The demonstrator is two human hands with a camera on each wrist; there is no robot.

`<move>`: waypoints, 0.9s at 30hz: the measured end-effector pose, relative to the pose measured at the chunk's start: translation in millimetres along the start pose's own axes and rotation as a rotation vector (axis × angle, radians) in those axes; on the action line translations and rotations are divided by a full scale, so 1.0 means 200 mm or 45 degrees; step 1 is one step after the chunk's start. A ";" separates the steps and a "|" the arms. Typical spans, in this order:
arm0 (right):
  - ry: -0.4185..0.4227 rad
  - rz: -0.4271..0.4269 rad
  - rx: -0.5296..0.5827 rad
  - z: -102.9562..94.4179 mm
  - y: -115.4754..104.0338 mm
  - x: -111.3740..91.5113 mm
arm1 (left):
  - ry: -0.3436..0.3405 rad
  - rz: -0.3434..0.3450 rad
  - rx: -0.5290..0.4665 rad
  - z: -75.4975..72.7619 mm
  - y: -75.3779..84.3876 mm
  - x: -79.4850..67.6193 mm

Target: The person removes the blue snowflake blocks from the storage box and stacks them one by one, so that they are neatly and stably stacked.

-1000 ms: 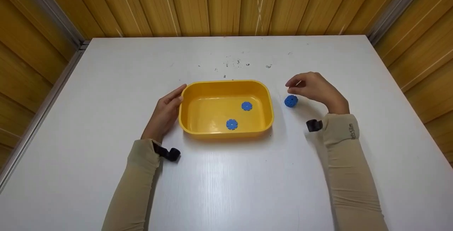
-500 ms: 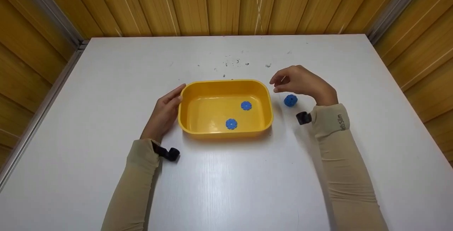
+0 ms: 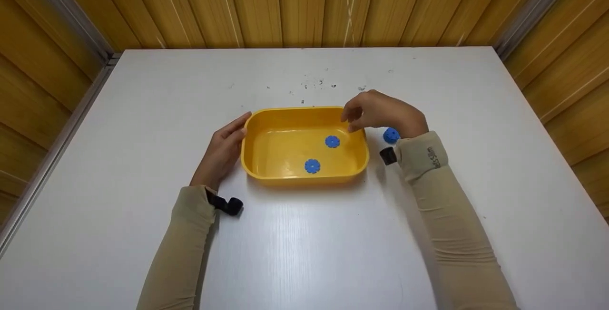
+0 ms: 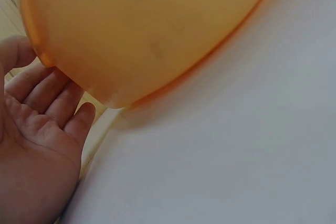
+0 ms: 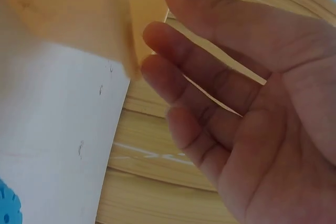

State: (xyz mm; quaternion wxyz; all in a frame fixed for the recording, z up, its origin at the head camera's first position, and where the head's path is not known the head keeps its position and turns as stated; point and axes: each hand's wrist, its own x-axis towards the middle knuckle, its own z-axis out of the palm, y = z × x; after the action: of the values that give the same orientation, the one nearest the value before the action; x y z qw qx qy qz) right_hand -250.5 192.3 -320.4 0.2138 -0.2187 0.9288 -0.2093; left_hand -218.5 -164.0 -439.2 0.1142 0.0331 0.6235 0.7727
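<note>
A yellow plastic basin (image 3: 280, 148) stands on the white table, with two blue snowflake building discs (image 3: 312, 166) lying inside. My left hand (image 3: 222, 150) holds the basin by its left end, thumb at the rim and fingers along the outer wall. In the left wrist view, part of those fingers is hidden behind the basin. My right hand (image 3: 380, 112) hovers over the basin's right rim, its fingers loosely bent. The right wrist view shows nothing between that thumb and fingers. Just right of the basin sits a blue ball-like cluster of notched pieces (image 3: 391, 135), partly covered by my right forearm.
The white table (image 3: 304, 253) reaches back to a yellow slatted wall (image 3: 304, 5), with more slatted panels at both sides. Small dark marks dot the tabletop behind the basin. A black wrist camera (image 3: 388, 156) juts from each sleeve.
My right hand has moved left from above the blue cluster to the basin's right rim. The left hand, basin and blue pieces stay where they were.
</note>
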 end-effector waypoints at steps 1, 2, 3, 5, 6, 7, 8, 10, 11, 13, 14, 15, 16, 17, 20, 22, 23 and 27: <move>-0.011 -0.005 -0.002 0.01 -0.01 0.01 | 0.000 0.000 0.002 0.00 0.00 0.00; -0.021 -0.011 -0.006 0.01 -0.02 0.01 | -0.002 0.000 0.003 0.00 0.00 0.00; -0.032 -0.021 -0.012 0.01 -0.03 0.01 | -0.002 0.002 0.004 0.00 0.00 0.00; -0.059 -0.038 -0.024 0.02 -0.06 0.02 | -0.005 0.005 0.008 0.00 0.00 0.00; -0.071 -0.046 -0.031 0.02 -0.07 0.03 | -0.002 0.005 0.010 0.00 0.00 0.00; -0.084 -0.054 -0.039 0.03 -0.08 0.04 | -0.002 0.006 0.013 0.00 0.00 0.01; -0.098 -0.069 -0.050 0.03 -0.09 0.05 | -0.004 0.006 0.016 0.00 0.00 0.01; -0.131 -0.084 -0.071 0.04 -0.11 0.06 | -0.004 0.005 0.029 0.00 0.00 0.01; -0.148 -0.095 -0.084 0.04 -0.12 0.07 | -0.001 0.003 0.037 0.00 0.00 0.01; -0.179 -0.111 -0.099 0.06 -0.15 0.09 | 0.001 -0.001 0.049 0.00 0.00 0.01; -0.193 -0.118 -0.106 0.06 -0.16 0.10 | 0.004 -0.001 0.051 0.00 0.00 0.01; -0.206 -0.123 -0.111 0.07 -0.17 0.11 | 0.007 -0.002 0.053 0.00 0.00 0.01; -0.220 -0.128 -0.115 0.07 -0.18 0.12 | 0.010 -0.003 0.051 0.01 0.00 0.01; -0.231 -0.139 -0.122 0.08 -0.19 0.13 | 0.012 -0.001 0.050 0.01 0.00 0.01; -0.263 -0.149 -0.132 0.09 -0.21 0.16 | 0.006 0.019 0.025 0.01 -0.01 0.01; -0.287 -0.144 -0.133 0.10 -0.23 0.18 | 0.006 0.031 0.009 0.01 -0.01 0.01; -0.297 -0.140 -0.135 0.11 -0.23 0.19 | 0.007 0.036 0.002 0.01 -0.01 0.02; -0.343 -0.116 -0.132 0.14 -0.25 0.22 | 0.011 0.026 -0.001 0.02 -0.02 0.02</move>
State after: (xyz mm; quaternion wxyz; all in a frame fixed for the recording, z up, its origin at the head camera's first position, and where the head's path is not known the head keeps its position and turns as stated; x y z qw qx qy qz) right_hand -256.9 121.2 -333.2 0.3153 -0.2977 0.8903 -0.1393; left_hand -220.6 -158.8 -441.7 0.1036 0.0361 0.6233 0.7742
